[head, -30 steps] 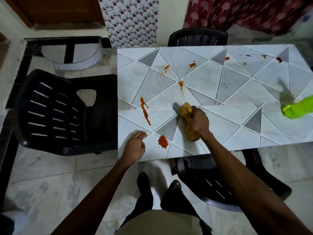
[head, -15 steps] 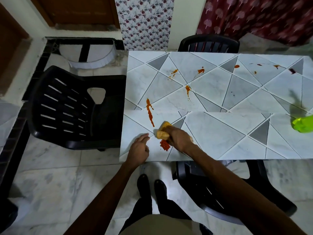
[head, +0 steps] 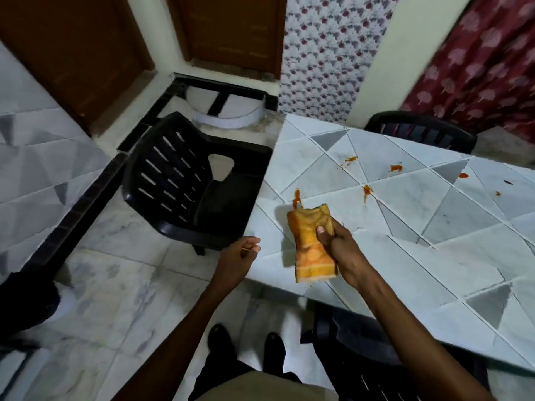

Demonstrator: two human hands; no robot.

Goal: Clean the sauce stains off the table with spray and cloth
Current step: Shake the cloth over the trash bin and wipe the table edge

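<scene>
Soiled cloth (head: 309,244) held over near-left corner of table (head: 411,256)
R grip (head: 337,241) was pinched round the orange cloth, seemingly raised off the table; L grip (head: 240,256) loosely curled, empty, just past table's left edge. Risk: dirty cloth cd smear the sauce stains (head: 297,199) instead of lifting them. A black chair (head: 197,195) crowded table's left side; open room twd table's middle.

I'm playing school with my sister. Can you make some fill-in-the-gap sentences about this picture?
1. The right hand grips the ___.
2. The left hand holds ___.
3. The chair is ___ in colour.
4. The stains lie on the ___.
Missing words: cloth; nothing; black; table.
</scene>
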